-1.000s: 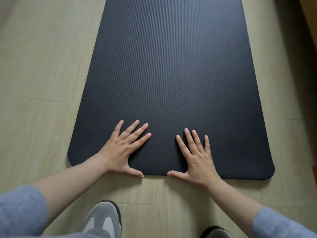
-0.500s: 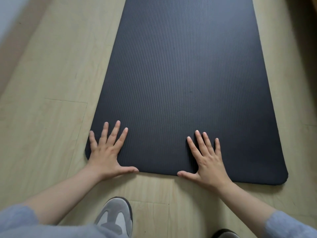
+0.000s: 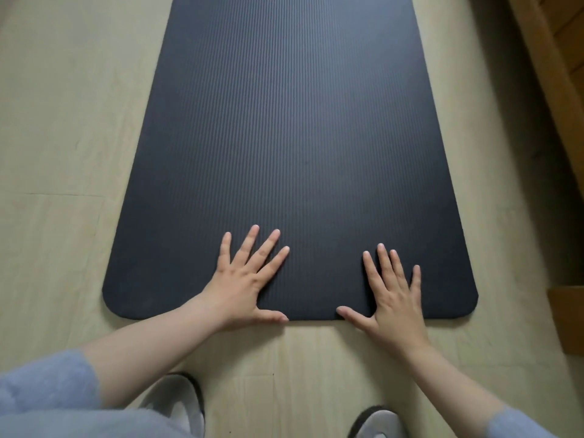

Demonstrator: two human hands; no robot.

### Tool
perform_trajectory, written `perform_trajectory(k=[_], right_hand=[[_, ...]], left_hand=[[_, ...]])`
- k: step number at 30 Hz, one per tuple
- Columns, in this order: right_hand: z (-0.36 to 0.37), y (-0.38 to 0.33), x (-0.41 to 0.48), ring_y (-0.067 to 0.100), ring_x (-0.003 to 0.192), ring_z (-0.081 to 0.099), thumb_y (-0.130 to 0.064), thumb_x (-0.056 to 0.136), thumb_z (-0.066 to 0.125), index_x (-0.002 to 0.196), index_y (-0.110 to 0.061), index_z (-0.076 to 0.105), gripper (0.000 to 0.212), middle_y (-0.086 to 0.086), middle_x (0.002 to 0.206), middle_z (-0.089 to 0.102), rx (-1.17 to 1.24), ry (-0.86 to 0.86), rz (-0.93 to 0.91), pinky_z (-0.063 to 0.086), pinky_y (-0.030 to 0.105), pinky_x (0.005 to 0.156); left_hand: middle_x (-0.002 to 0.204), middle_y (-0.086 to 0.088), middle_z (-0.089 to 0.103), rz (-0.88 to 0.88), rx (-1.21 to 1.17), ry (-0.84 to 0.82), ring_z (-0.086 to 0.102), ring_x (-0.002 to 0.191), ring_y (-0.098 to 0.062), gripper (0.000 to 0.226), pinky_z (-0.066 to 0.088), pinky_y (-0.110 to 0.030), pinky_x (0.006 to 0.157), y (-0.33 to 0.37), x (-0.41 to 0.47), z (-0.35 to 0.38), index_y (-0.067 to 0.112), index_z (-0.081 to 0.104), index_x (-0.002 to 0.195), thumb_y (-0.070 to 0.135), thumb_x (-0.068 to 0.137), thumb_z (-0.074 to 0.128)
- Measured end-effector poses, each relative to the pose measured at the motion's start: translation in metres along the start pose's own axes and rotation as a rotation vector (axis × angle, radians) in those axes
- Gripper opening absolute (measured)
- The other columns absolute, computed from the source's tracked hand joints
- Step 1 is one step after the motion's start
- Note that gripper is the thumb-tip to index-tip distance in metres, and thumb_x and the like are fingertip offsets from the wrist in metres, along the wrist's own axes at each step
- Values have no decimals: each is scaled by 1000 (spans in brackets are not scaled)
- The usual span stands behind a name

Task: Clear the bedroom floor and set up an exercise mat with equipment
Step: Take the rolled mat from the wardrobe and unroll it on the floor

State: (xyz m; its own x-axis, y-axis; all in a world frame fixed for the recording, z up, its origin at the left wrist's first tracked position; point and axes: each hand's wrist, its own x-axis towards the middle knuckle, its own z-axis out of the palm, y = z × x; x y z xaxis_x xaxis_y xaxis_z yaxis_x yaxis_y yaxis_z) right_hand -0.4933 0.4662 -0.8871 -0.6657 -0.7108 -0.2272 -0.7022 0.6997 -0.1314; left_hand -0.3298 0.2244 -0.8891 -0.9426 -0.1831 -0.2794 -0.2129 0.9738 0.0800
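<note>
A dark ribbed exercise mat (image 3: 290, 128) lies unrolled flat on the pale wood floor and runs away from me past the top of the view. My left hand (image 3: 245, 279) presses flat on its near edge, fingers spread, thumb along the edge. My right hand (image 3: 392, 292) lies flat on the same edge further right, fingers straight, thumb pointing left. Neither hand holds anything. No exercise equipment is in view.
My two grey shoes (image 3: 177, 403) (image 3: 377, 422) stand on the floor just behind the mat's near edge. Wooden furniture (image 3: 556, 58) runs along the right side, with a brown wooden corner (image 3: 568, 314) near the mat's right end. Bare floor (image 3: 63, 121) spreads to the left.
My left hand slid from the mat's near left corner back toward the middle of the near edge. My right hand stayed flat on the edge. The camera view shifted.
</note>
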Motion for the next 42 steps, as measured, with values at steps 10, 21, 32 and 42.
perform_trajectory(k=[10,21,32,42], right_hand=[[-1,56,-16,18,150,-4,-95,63,16,155,-27,10,114,-6,162,-3,92,71,365,-5,52,119],[-2,59,-16,21,149,-13,-95,62,-4,155,-29,-1,113,-8,160,-15,45,7,403,-7,54,118],[-34,24,10,23,148,-18,-89,64,13,155,-31,-2,109,2,162,-16,188,-103,283,-5,54,119],[-46,-28,73,32,130,-49,-93,52,48,140,-38,-38,135,-3,141,-55,104,-456,157,-14,74,104]], left_hand=[[160,-4,12,0,53,-23,5,146,-35,111,6,-69,106,2,2,-3,27,20,150,95,63,22],[160,-4,11,-11,40,-61,6,146,-36,110,6,-70,105,3,0,-8,26,22,150,95,64,22],[158,-5,19,-87,-148,56,14,144,-35,97,20,-63,110,-11,9,-32,22,35,146,86,74,20],[128,-4,-63,-347,-159,-461,-51,119,-48,153,-4,-79,98,-5,47,-51,40,-46,128,93,29,57]])
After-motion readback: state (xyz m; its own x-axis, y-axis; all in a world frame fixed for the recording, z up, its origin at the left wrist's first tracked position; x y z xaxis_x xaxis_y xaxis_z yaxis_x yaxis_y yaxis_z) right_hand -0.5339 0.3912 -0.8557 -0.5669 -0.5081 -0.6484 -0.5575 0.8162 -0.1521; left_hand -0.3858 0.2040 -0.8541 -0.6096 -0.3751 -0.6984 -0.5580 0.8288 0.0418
